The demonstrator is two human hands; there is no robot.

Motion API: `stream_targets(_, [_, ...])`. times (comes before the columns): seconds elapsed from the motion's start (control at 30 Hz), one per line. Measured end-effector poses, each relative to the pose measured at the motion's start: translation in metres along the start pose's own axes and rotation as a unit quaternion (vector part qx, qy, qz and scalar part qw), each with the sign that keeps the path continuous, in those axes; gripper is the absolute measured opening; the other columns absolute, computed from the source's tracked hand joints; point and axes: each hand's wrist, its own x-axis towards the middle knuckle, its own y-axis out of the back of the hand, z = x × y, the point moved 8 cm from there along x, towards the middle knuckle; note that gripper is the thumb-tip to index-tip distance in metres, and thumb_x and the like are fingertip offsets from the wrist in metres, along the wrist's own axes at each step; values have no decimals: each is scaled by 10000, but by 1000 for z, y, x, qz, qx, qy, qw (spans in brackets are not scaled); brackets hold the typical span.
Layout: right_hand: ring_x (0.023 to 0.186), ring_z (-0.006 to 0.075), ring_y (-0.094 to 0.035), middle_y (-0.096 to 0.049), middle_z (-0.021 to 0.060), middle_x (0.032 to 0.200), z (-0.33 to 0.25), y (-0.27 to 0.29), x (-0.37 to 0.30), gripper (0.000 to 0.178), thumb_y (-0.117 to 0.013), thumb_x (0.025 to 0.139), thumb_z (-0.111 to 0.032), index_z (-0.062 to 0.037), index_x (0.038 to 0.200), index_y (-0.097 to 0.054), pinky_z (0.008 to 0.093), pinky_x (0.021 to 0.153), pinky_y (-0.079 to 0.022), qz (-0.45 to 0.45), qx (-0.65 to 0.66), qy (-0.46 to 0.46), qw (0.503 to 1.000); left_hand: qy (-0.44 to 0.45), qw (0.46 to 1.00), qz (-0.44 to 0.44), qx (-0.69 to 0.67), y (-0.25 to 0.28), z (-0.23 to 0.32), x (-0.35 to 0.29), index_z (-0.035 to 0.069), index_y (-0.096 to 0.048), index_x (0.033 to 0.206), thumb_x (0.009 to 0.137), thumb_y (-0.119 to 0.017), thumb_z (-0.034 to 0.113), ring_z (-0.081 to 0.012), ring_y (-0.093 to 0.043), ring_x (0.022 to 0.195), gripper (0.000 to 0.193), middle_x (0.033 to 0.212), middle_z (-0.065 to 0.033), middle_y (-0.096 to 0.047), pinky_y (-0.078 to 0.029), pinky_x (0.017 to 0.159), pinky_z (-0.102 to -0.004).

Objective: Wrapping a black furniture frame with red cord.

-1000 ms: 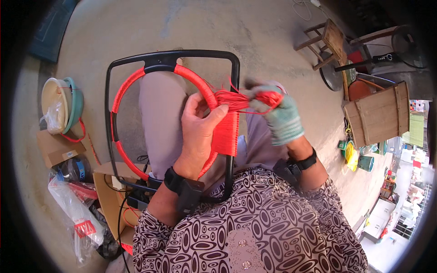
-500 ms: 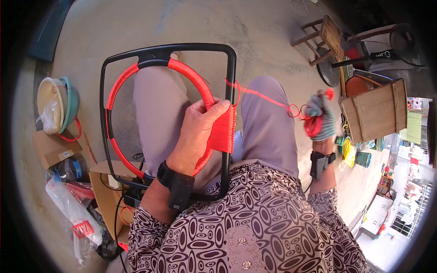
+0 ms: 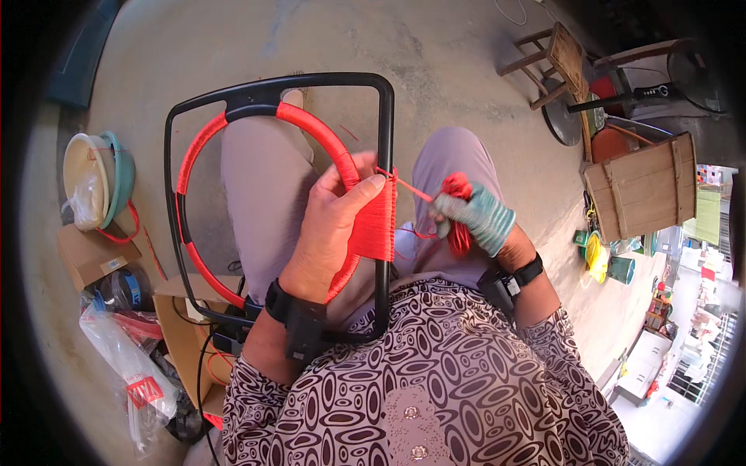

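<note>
A black frame (image 3: 386, 116) with an inner ring lies over my lap. Red cord wraps much of the ring (image 3: 203, 151) and forms a flat woven band (image 3: 376, 221) joining the ring to the frame's right bar. My bare left hand (image 3: 322, 210) grips the ring and band, thumb on top, fingers behind. To the right, my right hand (image 3: 482, 216), in a grey-green striped glove, is closed on a bundle of red cord (image 3: 457, 186). From there a short length of cord (image 3: 413, 190) runs to the top of the band at the right bar.
At left stand a cream and a teal basin (image 3: 118, 175), cardboard boxes (image 3: 101, 252) and plastic bags (image 3: 128, 365). On the right are a wooden stool (image 3: 566, 62), a wooden crate (image 3: 641, 186) and a yellow bag (image 3: 597, 260). Concrete floor (image 3: 342, 39) stretches ahead.
My right hand has come in leftward with the cord bundle, from far right to close beside the frame. The cord span is shorter. The frame has shifted slightly left.
</note>
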Motion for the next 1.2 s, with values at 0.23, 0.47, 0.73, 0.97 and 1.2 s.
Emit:
stream_targets(0.23, [715,235,-586,-565,44,737,-24,-7,28,298,-551,950,-354,-98,798,-532,369,652,-529,-9,460,154,874,74,996,-18,-46,2,-15,-2,54,-570,1005,906,-621,149,-223,-682,773,146,931,-142,-673,-555,675,-314])
stream_targets(0.47, [629,225,-594,-541,60,701,3,22,46,361,-551,925,-458,-104,856,-530,342,520,-499,39,395,115,911,74,997,2,-29,5,-15,3,47,-572,931,889,-613,120,-234,-679,727,94,862,-141,-673,-558,658,-335])
stream_targets(0.73, [683,234,-640,-618,122,936,30,200,9,512,-606,881,-483,-31,1110,-525,339,570,-547,123,364,71,920,59,998,19,5,5,-14,5,29,-561,997,864,-631,108,-195,-666,718,170,863,-132,-665,-547,660,-304])
stream_targets(0.97, [923,227,-646,-588,141,1185,-109,54,14,473,-608,787,50,-66,1230,-489,318,693,-565,271,-230,349,867,-47,989,78,113,7,3,1,-2,-392,1269,815,-662,41,-110,-622,738,531,862,-71,-630,-516,640,-252])
stream_targets(1.2, [1159,273,-540,-603,114,1177,-128,-87,28,246,-591,735,-172,-126,973,-635,490,1058,-333,90,-735,395,544,-99,984,87,119,1,5,1,11,-324,1337,798,-670,18,-117,-626,762,641,887,-75,-631,-526,688,-279])
